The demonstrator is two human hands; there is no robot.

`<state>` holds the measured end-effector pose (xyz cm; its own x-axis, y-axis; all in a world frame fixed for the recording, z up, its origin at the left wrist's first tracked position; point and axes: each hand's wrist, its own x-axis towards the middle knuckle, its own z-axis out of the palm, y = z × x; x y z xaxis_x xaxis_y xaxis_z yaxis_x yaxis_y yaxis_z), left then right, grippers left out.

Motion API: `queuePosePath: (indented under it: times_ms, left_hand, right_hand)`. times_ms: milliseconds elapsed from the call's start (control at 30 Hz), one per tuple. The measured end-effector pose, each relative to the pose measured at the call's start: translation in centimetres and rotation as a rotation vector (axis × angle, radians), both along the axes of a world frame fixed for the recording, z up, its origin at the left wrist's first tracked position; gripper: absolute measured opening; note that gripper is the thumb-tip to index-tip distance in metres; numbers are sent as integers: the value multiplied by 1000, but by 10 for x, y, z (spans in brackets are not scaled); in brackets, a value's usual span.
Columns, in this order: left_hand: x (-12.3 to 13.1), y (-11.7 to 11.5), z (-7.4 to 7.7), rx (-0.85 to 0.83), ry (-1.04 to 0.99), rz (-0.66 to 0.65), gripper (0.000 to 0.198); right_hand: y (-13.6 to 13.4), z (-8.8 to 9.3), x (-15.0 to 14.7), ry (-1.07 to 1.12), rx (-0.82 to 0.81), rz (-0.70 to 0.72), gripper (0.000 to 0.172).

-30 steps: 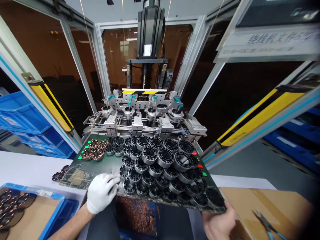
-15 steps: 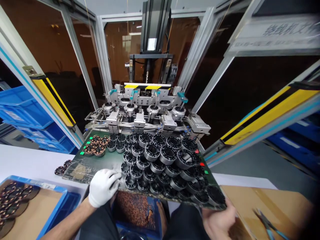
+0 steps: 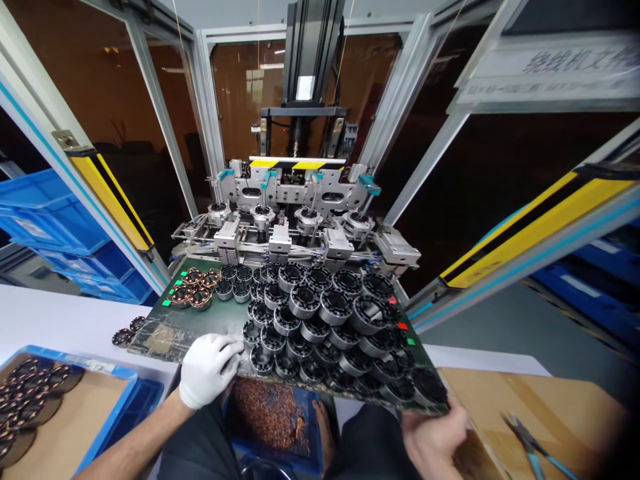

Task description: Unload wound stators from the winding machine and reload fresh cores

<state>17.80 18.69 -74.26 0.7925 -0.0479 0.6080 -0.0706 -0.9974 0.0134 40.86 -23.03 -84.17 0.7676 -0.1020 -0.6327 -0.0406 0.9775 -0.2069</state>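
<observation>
Left hand (image 3: 207,370), white-gloved: fingers loosely bent at the front edge of the board, just beside the stacked rings; whether they grip it, I cannot tell.

Right hand (image 3: 435,433), bare: against the board's right front corner, fingers partly hidden there, so how far they close I cannot tell.

Board (image 3: 200,323), one, green, scuffed at the front: lies between the person and a four-station machine (image 3: 280,238).

Black-and-silver rings (image 3: 304,313), many: piled across the board's middle and right.

Copper-wound rings (image 3: 200,305), a small cluster: back left of the board, near green tabs.

Pliers (image 3: 525,439), blue-handled: on brown cardboard (image 3: 565,403) at right.
</observation>
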Motion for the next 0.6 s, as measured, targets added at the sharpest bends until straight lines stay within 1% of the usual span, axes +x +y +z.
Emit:
queuePosePath:
  times_ms: [133, 267, 367, 500, 600]
  left_hand:
    - [0, 0, 0, 9, -2, 8, 27]
    - [-1, 1, 1, 4, -5, -2, 25]
    - [0, 1, 2, 3, -2, -8, 24]
    - [0, 1, 3, 18, -5, 3, 25]
    - [-1, 1, 2, 33, 0, 11, 27]
  right_hand:
    - [0, 0, 5, 11, -219, -12, 23]
    - [2, -10, 7, -46, -424, -37, 22]
    - [2, -21, 7, -63, -484, -47, 29]
    - [-2, -32, 7, -66, -532, 0, 41]
    - [-3, -37, 8, -72, -564, 14, 44]
